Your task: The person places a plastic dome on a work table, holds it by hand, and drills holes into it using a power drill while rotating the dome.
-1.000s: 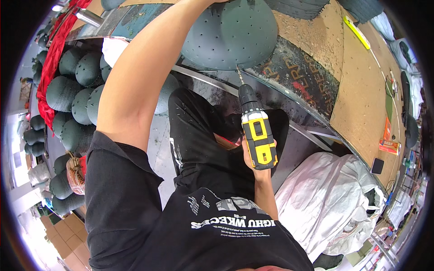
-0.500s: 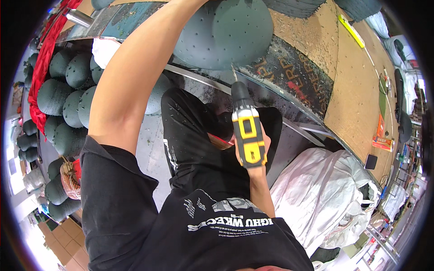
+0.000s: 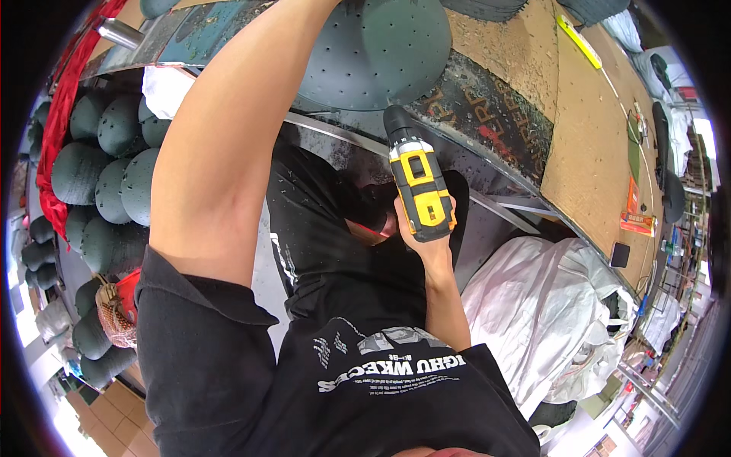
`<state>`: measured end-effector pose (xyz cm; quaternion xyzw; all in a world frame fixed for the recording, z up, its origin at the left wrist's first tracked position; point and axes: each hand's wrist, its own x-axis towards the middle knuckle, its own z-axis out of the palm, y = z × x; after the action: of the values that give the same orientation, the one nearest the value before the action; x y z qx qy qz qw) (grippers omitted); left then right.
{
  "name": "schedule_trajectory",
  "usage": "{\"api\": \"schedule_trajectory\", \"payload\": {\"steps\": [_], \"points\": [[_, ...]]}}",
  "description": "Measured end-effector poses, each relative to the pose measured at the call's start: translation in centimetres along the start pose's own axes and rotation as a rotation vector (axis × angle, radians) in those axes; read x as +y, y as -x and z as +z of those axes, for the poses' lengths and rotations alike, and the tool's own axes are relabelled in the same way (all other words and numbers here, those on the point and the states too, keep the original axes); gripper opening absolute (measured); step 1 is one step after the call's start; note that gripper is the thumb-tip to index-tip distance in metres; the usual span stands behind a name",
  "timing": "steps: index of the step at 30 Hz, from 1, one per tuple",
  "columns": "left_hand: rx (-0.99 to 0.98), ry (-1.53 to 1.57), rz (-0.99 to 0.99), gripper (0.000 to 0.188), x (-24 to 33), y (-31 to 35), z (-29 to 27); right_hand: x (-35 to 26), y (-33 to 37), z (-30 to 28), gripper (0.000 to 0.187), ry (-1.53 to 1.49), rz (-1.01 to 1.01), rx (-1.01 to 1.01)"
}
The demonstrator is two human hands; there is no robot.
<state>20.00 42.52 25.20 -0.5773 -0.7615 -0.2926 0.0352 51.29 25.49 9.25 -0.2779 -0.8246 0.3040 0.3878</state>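
Observation:
A yellow and black cordless drill (image 3: 417, 177) points away from me, with my right hand (image 3: 430, 247) closed round its grip. Its chuck meets the near rim of a dark grey-green round disc (image 3: 373, 57) dotted with small holes; the bit cannot be seen outside the disc. The disc lies at the bench's near edge. My left arm stretches up along the disc's left side, and its hand is cut off by the upper edge of the view.
Stacks of similar dark domed pieces (image 3: 122, 126) stand at the left beside a red cloth (image 3: 55, 175). The bench (image 3: 601, 167) carries a yellow-handled cutter (image 3: 579, 42) and a black phone-like object (image 3: 620, 255). A large white sack (image 3: 525, 312) stands at my right.
The drill has moved forward, up to the disc. Its bit, visible before at the rim, has gone out of sight there. The whole view has shifted slightly.

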Motion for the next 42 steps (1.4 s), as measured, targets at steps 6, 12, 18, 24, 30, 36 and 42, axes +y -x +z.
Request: {"api": "schedule_trajectory", "payload": {"steps": [6,12,18,24,30,36,42], "points": [[0.029,0.007,-0.02,0.044,0.2,0.0,0.1,-1.8,0.8,-0.4,0.013,-0.05,0.098,0.087],[0.034,-0.002,0.007,0.042,0.1,0.0,0.2,-4.2,2.3,-2.8,0.018,0.019,0.032,0.025],[0.066,0.033,0.038,0.041,-0.4,0.0,0.6,-4.8,5.2,-5.0,0.022,0.382,0.028,-0.015],[0.069,0.024,0.034,0.042,-0.7,-0.1,0.9,-6.7,0.8,-7.6,0.026,0.33,0.036,-0.07],[0.083,0.064,-0.001,0.042,-0.9,0.1,1.0,-8.3,-4.4,-8.5,0.024,0.242,-0.026,-0.081],[0.101,0.082,-0.013,0.042,-0.7,0.0,0.9,-8.1,-5.2,-8.5,0.027,0.183,0.088,-0.12],[0.088,0.079,-0.006,0.04,-1.0,0.0,1.0,-7.9,-5.5,-8.5,0.028,0.232,0.081,-0.166]]}}
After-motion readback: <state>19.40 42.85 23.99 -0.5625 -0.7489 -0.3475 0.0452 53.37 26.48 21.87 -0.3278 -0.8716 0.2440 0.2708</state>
